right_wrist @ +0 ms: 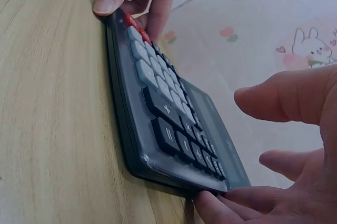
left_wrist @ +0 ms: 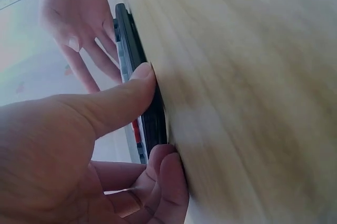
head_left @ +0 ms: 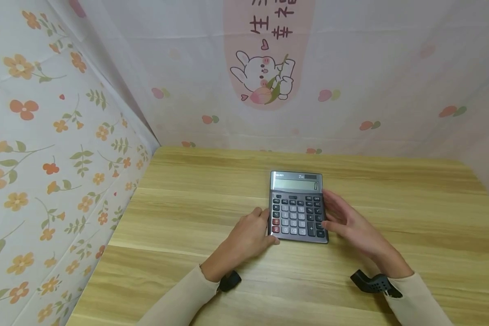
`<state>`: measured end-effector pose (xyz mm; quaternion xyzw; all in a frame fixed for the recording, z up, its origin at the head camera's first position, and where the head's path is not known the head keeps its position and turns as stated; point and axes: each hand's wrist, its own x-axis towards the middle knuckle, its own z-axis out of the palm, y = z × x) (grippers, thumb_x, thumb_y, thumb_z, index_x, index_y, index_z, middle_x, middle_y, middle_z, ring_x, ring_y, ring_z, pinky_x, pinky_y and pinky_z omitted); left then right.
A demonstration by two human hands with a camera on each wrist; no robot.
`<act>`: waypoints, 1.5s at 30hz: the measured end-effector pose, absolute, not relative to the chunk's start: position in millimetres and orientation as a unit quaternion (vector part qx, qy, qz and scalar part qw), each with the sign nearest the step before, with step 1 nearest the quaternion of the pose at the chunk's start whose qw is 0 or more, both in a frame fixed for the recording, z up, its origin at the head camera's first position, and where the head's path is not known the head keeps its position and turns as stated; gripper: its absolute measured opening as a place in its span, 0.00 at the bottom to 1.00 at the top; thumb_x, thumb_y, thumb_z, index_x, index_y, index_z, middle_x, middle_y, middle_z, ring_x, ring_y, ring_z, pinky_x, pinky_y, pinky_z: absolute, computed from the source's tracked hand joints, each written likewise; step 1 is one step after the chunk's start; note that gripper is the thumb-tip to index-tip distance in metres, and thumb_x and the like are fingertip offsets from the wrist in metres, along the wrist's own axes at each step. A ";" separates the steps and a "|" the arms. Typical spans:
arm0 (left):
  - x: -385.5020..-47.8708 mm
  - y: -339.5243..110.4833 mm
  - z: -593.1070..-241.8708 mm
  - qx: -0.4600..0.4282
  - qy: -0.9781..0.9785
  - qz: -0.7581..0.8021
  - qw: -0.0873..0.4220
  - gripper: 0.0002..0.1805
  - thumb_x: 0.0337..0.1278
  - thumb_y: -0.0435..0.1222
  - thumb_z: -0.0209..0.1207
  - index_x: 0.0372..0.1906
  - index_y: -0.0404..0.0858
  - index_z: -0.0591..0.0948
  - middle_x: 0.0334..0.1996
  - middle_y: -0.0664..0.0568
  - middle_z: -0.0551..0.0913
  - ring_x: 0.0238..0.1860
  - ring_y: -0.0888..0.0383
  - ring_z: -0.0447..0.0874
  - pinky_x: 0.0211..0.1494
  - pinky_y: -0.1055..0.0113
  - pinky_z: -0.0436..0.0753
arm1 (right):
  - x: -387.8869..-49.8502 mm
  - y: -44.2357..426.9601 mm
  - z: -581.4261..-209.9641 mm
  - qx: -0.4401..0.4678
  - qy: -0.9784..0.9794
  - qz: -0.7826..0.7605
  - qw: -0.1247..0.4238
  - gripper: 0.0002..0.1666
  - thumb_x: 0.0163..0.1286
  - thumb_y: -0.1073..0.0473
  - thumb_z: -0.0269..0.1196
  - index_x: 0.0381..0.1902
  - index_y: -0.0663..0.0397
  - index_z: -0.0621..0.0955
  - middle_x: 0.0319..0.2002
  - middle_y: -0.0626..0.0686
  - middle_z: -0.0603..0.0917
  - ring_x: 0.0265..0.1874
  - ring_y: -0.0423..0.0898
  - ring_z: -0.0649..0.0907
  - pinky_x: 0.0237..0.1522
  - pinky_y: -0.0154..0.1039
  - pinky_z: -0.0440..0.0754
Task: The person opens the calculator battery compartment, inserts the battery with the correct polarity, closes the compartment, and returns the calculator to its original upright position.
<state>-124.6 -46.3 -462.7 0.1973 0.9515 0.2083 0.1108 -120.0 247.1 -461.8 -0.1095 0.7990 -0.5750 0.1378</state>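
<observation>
A grey desktop calculator (head_left: pixel 297 208) lies on the wooden table, its keys facing up and a 0 on its display (head_left: pixel 296 184). At its near left corner, my left hand (head_left: pixel 250 233) grips it, the thumb (left_wrist: pixel 124 100) on the near edge and curled fingers at the left side. My right hand (head_left: pixel 356 228) is along the right side. In the right wrist view, its lower fingertips (right_wrist: pixel 213 208) touch the calculator's edge, while the thumb (right_wrist: pixel 279 98) stays raised above the keys, apart from them.
Wood-grain table (head_left: pixel 179 208) extends around the calculator. Behind it hangs a pale curtain (head_left: pixel 187 68) with a rabbit print, and a flowered cloth (head_left: pixel 57 158) covers the left side. Each wrist wears a black strap (head_left: pixel 372 283).
</observation>
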 end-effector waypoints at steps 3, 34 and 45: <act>-125.0 -48.6 -463.3 0.197 0.949 0.216 0.119 0.44 0.63 0.51 0.79 0.75 0.30 0.78 0.54 0.43 0.84 0.45 0.47 0.87 0.55 0.53 0.88 | -119.6 245.6 -461.6 -0.103 0.808 -0.563 0.140 0.55 0.77 0.70 0.67 0.90 0.63 0.49 0.86 0.73 0.52 0.85 0.72 0.55 0.78 0.51 0.65; -149.4 -51.8 -508.7 0.202 0.938 0.278 0.048 0.21 0.70 0.51 0.68 0.46 0.36 0.86 0.31 0.55 0.76 0.30 0.55 0.75 0.31 0.61 0.75 | -118.6 243.9 -462.9 -0.087 0.848 -0.506 0.135 0.50 0.79 0.63 0.68 0.89 0.59 0.55 0.85 0.73 0.57 0.82 0.75 0.60 0.75 0.65 0.66; -135.4 -51.2 -463.0 0.204 0.940 0.262 0.079 0.20 0.71 0.45 0.71 0.51 0.31 0.87 0.33 0.52 0.78 0.33 0.55 0.75 0.35 0.61 0.76 | -120.6 241.5 -463.2 -0.088 0.843 -0.514 0.132 0.52 0.78 0.65 0.68 0.89 0.60 0.54 0.85 0.74 0.56 0.81 0.77 0.60 0.75 0.68 0.67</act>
